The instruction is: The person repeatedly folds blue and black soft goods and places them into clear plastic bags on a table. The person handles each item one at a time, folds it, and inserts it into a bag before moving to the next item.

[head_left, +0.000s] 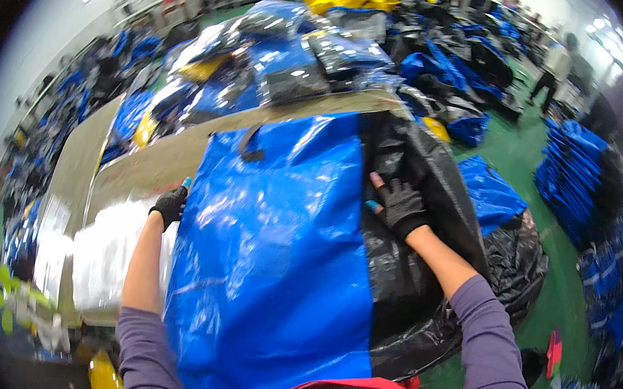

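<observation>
from where i stand, the blue-and-black piece (269, 259) lies across the near right part of the table (125, 181), blue on the left, black on the right, its near end reaching the worker's front. the gloved left hand (169, 205) is at the blue's left edge; whether its fingers pinch that edge i cannot tell. the right hand (405, 205) lies on the black part, fingers spread apart, clamped on nothing.

the step looks like laying the piece flat. i'd anchor the left edge and sweep the right palm outward from the seam, since the black is rumpled while the blue lies fairly smooth. the dark strap (251, 149) near the far edge is best kept from folding under.

as for edges, the black side seems to drop over the table's right edge, so its weight could drag. a strip of tabletop shows between the far edge and the wrapped packets (288, 65); on the left, the shiny clear stack (108, 263) crowds the left forearm. green floor (507, 163) opens beyond, to the far right.
</observation>
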{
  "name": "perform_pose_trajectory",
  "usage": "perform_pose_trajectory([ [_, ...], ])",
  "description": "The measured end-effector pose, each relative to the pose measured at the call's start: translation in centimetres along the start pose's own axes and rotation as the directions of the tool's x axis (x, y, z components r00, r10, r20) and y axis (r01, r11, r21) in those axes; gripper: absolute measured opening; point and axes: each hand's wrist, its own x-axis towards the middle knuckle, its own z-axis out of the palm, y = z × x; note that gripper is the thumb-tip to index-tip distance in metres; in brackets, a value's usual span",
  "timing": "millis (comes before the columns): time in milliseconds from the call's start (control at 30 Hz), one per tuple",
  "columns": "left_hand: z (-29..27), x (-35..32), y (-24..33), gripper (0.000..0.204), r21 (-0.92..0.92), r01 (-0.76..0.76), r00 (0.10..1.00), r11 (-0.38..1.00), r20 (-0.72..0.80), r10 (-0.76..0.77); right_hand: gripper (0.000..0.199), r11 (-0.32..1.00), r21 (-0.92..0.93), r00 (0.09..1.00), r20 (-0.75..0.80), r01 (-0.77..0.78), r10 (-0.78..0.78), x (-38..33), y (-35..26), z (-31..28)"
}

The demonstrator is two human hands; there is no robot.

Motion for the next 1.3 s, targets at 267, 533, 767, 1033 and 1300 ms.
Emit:
perform_pose_trajectory([
  [267, -1.5, -0.5, 6.0, 0.04, -0.31, -0.57, 0.788, 0.761, -0.467, 0.4, 0.067, 0.982, -0.051, 0.981, -0.068, 0.181, -0.184, 1.9, 1.2, -2.9],
  [533, -6.0, -3.7, -0.7, 0.073, 0.266, 0.436, 0.598, 0.86, -0.799, -0.056, 0.065, 0.872, 0.489, 0.888, 0.393, 0.016, -0.237, 5.7, 5.4, 0.0],
  [767, 15.3, -8.5, 15.1, 0.081, 0.6, -0.502, 0.805, 0.622, 0.062, 0.59, 0.051, 0.995, 0.082, 0.862, 0.5, 0.052, -0.086, 8.8, -1.2, -3.6],
  [1033, 23.9, -10.6, 23.8, 0.072, 0.363, -0.846, 0.527, 0.391, 0.455, 0.718, 0.058, 0.993, 0.091, 0.959, 0.279, -0.072, 0.044, 23.5, -4.0, -11.8],
  [1300, 16.5, -1.6, 12.1, 0.049, 0.574, -0.656, 0.723, 0.49, 0.292, 0.627, 0.04, 0.876, 0.303, 0.927, -0.088, 0.374, -0.365, 6.6, -1.6, -6.9],
])
